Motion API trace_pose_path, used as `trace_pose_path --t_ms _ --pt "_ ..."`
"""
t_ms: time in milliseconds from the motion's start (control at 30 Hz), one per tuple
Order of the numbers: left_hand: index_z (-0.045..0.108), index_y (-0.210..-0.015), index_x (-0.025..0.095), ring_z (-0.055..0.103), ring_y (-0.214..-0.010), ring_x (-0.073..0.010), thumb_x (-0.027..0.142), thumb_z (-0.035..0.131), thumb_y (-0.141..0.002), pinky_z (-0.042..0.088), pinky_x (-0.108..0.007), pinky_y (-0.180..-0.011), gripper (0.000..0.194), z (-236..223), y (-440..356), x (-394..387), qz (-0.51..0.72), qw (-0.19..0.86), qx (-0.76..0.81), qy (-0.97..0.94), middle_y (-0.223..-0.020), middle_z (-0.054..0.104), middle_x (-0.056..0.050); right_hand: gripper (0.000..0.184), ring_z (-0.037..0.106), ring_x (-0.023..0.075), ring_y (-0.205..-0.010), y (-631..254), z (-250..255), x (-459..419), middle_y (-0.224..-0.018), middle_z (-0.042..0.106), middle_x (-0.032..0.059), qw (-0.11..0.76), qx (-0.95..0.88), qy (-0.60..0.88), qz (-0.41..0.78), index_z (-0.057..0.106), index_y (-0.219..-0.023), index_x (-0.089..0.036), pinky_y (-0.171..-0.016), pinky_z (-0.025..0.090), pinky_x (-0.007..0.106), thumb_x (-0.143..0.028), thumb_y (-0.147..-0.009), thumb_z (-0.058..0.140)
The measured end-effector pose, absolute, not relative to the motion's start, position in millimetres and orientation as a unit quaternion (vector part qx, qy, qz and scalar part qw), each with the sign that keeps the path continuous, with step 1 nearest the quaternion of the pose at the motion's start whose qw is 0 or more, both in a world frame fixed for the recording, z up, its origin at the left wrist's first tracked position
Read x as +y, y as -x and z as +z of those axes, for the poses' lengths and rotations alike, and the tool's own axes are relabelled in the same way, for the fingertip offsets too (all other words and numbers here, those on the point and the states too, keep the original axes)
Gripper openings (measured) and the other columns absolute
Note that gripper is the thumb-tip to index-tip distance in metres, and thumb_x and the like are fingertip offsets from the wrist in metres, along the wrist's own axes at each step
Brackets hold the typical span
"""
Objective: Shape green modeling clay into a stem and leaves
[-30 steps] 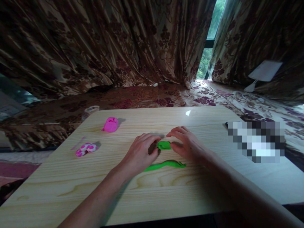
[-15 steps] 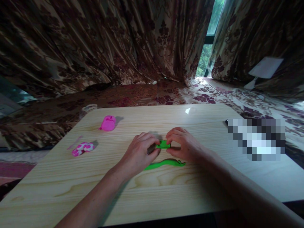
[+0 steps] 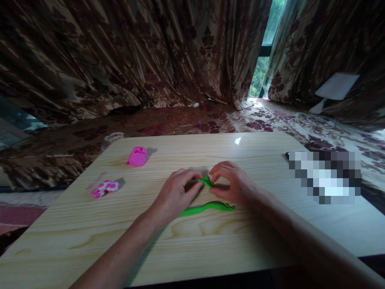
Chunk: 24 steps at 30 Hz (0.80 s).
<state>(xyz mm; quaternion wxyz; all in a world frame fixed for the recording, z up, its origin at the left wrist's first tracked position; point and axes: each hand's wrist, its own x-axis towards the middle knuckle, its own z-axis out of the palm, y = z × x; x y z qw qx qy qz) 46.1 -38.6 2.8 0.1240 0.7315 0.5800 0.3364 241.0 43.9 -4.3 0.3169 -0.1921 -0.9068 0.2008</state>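
Observation:
Between my two hands is a small piece of bright green modelling clay (image 3: 207, 182), pinched at both ends. My left hand (image 3: 179, 188) grips its left end between thumb and fingertips. On the other end the thumb and forefinger of my right hand (image 3: 230, 181) are closed. Nearer to me on the table lies a long, wavy green clay strip (image 3: 209, 206); its left end is hidden by my left hand and wrist.
The wooden table (image 3: 120, 233) also holds a pink clay shape (image 3: 138, 156) and a pink-and-white spotted piece (image 3: 105, 188) on the left. A blurred-out object (image 3: 326, 176) lies at right. Behind stand a white lamp (image 3: 337, 86) and patterned curtains (image 3: 180, 52).
The small green clay piece has turned from flat and wide to tilted and narrower between my fingers. Both hands stay in nearly the same place; everything else lies unchanged.

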Motion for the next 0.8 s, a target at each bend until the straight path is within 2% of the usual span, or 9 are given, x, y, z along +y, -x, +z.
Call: trace_pose_path --t_ms 200,367,533,700,800 --pt "0.058 -0.098 0.024 0.059 -0.093 -0.0186 0.026 0.053 -0.084 0.044 -0.036 -0.084 0.015 3.3 -46.7 -38.7 0.377 0.134 0.567 -0.720 -0.100 0.064 -0.004 0.030 0.057 0.0213 -0.091 -241.0 1.4 37.8 -0.088 0.064 0.0042 0.312 -0.897 0.224 0.218 0.053 -0.083 -0.020 -0.084 0.043 0.038 -0.036 -0.067 0.073" --pt "0.058 -0.098 0.025 0.058 -0.099 -0.0187 0.026 0.053 -0.085 0.042 -0.038 -0.090 0.015 4.8 -47.8 -39.3 0.386 0.142 0.551 -0.726 -0.106 0.064 -0.004 0.020 0.058 0.0179 -0.082 -238.2 -2.7 37.8 -0.085 0.063 0.0038 0.319 -0.882 0.246 0.246 0.051 -0.077 -0.020 -0.077 0.045 0.033 -0.029 -0.072 0.068" --pt "0.059 -0.098 0.024 0.059 -0.094 -0.0182 0.026 0.052 -0.085 0.044 -0.035 -0.086 0.015 3.6 -47.6 -39.5 0.377 0.144 0.547 -0.733 -0.101 0.065 -0.004 0.016 0.058 0.0170 -0.083 -237.1 -5.1 40.7 -0.081 0.063 0.0024 0.345 -0.878 0.201 0.265 0.050 -0.073 -0.020 -0.077 0.046 0.032 -0.019 -0.073 0.066" --pt "0.058 -0.099 0.024 0.059 -0.093 -0.0177 0.025 0.051 -0.086 0.043 -0.035 -0.085 0.015 7.2 -47.7 -40.9 0.381 0.140 0.546 -0.733 -0.099 0.065 -0.003 0.017 0.059 0.0176 -0.091 -237.7 -2.1 37.9 -0.100 0.063 0.0057 0.357 -0.862 0.193 0.304 0.050 -0.076 -0.020 -0.082 0.046 0.034 -0.022 -0.073 0.067" --pt "0.057 -0.098 0.024 0.057 -0.100 -0.0177 0.023 0.051 -0.086 0.041 -0.036 -0.090 0.014 11.1 -48.5 -42.3 0.388 0.143 0.532 -0.739 -0.106 0.063 -0.003 0.018 0.061 0.0174 -0.087 -238.8 -0.3 34.4 -0.096 0.064 0.0042 0.328 -0.853 0.215 0.345 0.050 -0.079 -0.020 -0.079 0.048 0.034 -0.026 -0.074 0.066"
